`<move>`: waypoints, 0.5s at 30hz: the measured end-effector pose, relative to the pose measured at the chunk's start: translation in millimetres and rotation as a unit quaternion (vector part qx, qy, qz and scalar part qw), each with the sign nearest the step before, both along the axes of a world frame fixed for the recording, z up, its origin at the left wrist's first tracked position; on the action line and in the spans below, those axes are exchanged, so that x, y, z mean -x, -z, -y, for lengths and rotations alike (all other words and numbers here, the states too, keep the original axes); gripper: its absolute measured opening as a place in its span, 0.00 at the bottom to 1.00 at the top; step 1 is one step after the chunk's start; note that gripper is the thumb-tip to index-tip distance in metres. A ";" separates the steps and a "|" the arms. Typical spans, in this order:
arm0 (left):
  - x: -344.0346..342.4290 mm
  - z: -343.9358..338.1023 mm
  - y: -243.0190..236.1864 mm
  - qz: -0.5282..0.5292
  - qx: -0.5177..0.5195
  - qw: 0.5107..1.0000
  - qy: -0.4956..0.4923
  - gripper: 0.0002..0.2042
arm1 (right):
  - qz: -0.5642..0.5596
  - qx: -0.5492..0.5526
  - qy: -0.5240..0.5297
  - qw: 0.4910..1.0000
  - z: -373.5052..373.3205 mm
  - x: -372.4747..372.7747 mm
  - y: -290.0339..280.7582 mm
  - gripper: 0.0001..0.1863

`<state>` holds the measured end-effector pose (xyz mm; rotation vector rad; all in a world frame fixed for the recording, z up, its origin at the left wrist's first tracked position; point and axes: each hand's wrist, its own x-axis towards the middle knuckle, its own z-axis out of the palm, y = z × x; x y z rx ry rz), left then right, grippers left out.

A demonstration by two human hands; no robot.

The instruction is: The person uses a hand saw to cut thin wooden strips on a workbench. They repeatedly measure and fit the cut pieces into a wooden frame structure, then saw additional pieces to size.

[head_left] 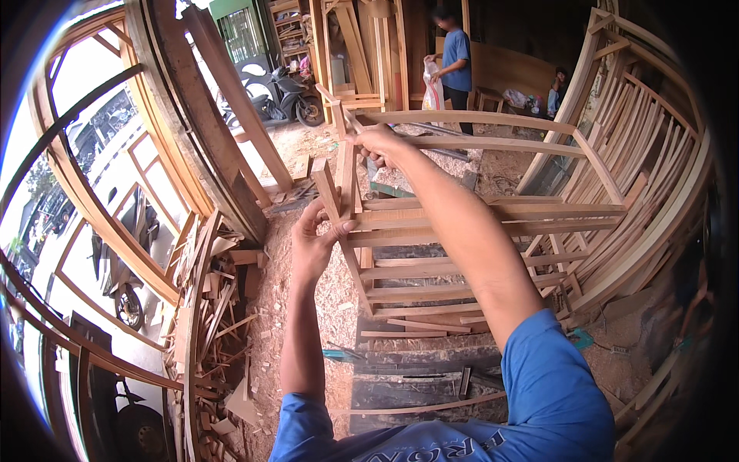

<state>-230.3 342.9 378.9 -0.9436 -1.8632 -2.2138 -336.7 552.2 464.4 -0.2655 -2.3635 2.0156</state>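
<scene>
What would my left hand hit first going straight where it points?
Your left hand would likely first meet the short wooden piece it is touching, though depth is hard to judge.

Daylight pours in from the left, and the ground outside (75,260) glares close to white, with a blue-violet fringe along the outer rim. Over the worktop (392,381) the light turns gentle and shadows stay soft, its dark surface looking dull beside its brighter left edge. The left hand (314,242) and right hand (377,146) show fairly clearly. Well beyond the worktop's far right corner, the room sinks into gloom, details there soft. The thick post (185,108) leans, the long slats (658,154) bow, and the corners fall to black.
</scene>
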 end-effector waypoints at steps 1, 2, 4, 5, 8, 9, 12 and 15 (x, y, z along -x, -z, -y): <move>1.7 -0.1 0.1 -0.003 0.008 1.000 -0.002 0.26 | 0.010 -0.016 0.008 1.000 -0.6 2.1 1.6 0.15; 3.5 0.5 -0.2 -0.002 0.017 1.000 -0.007 0.27 | 0.006 -0.008 0.001 1.000 -2.1 4.7 3.5 0.15; 8.0 2.5 -0.7 0.004 0.007 1.000 0.022 0.28 | 0.002 0.000 0.004 1.000 -4.5 12.0 8.2 0.15; 10.6 4.2 -1.1 0.009 0.014 0.999 0.032 0.28 | -0.007 -0.010 0.002 1.000 -5.0 16.0 11.5 0.14; 20.9 7.6 -3.6 -0.012 0.046 0.998 0.041 0.29 | -0.043 -0.103 0.047 0.993 -3.9 26.9 20.2 0.26; 23.8 8.0 -4.9 -0.034 0.057 0.997 0.034 0.29 | -0.059 -0.156 0.060 0.984 -3.0 28.8 21.1 0.24; 24.9 9.2 -8.3 0.004 0.052 0.997 0.056 0.31 | -0.069 -0.191 0.075 0.976 3.1 26.3 13.2 0.22; 19.0 9.9 -11.9 -0.008 0.056 0.997 0.045 0.32 | -0.102 -0.221 0.149 0.958 -2.9 1.8 -9.8 0.27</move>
